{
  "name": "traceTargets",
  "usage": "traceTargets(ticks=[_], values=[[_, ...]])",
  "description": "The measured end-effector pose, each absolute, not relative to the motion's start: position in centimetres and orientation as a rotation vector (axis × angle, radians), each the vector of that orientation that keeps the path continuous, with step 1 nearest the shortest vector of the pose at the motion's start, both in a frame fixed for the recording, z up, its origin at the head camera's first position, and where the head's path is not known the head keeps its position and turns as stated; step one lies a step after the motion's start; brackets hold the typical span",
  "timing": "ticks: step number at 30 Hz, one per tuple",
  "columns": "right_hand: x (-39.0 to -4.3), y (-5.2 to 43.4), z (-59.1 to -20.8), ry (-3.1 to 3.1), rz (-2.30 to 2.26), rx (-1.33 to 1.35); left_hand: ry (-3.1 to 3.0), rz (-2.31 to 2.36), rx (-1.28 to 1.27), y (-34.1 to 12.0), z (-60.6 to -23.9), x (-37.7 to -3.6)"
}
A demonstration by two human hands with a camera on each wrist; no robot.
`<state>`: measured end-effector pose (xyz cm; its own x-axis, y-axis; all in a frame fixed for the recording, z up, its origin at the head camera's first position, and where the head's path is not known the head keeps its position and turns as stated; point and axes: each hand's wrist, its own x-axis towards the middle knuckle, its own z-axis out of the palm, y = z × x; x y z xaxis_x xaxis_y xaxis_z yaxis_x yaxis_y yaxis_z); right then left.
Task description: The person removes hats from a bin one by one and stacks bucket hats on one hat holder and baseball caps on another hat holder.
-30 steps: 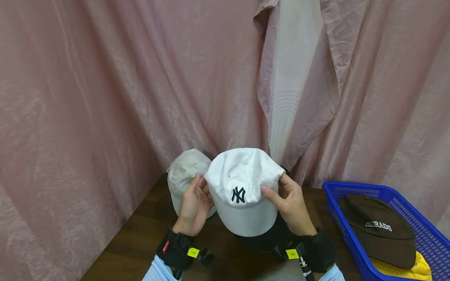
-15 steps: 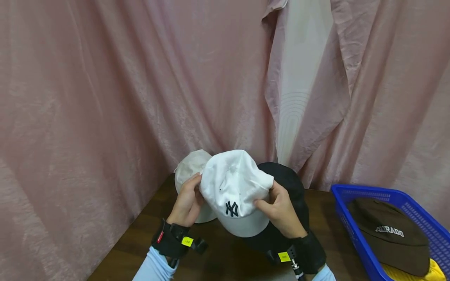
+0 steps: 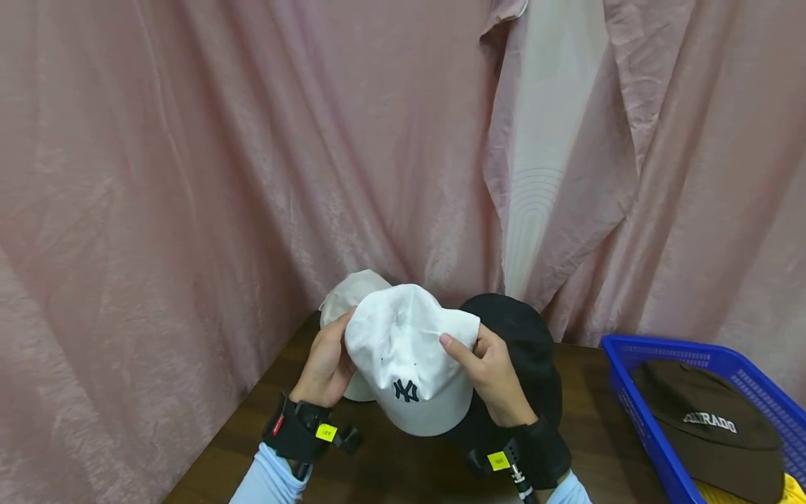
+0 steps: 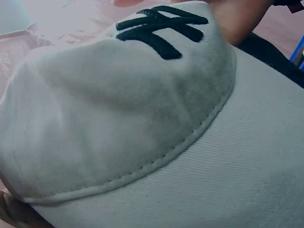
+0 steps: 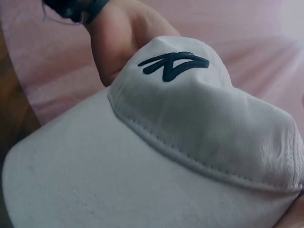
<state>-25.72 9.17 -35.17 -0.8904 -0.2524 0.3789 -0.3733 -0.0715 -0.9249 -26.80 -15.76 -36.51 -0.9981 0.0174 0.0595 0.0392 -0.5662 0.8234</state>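
Observation:
A white baseball cap (image 3: 393, 336) with a dark NY logo is held up between both hands, brim towards me. My left hand (image 3: 324, 367) grips its left edge, most of the fingers hidden behind the cloth. On the other side my right hand (image 3: 497, 374) pinches the edge, thumb on the outside, pulling the cloth into a corner. The crown is creased in the middle. In the left wrist view the cap (image 4: 109, 114) fills most of the picture. Behind it are a cream cap (image 3: 349, 297) at left and a black hat (image 3: 519, 336) at right, both partly covered.
To the right stands a blue plastic basket (image 3: 639, 416) holding a brown cap (image 3: 705, 388) with white lettering over something yellow (image 3: 718, 494). All rest on a dark wooden table (image 3: 582, 392). A pink curtain (image 3: 378, 140) hangs behind.
The white cap and both hands have moved left and a little lower, baring more of the black hat. The cap's right side is pulled out more. The view has shifted slightly left.

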Motion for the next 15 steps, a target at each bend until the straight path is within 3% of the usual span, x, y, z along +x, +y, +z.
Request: traceTargets(ticks=[15], values=[[-27.2, 6.5, -36.4, -1.895, 2.439, 0.404, -1.716, -2.465, -0.237, -18.7, -37.3, -26.4]])
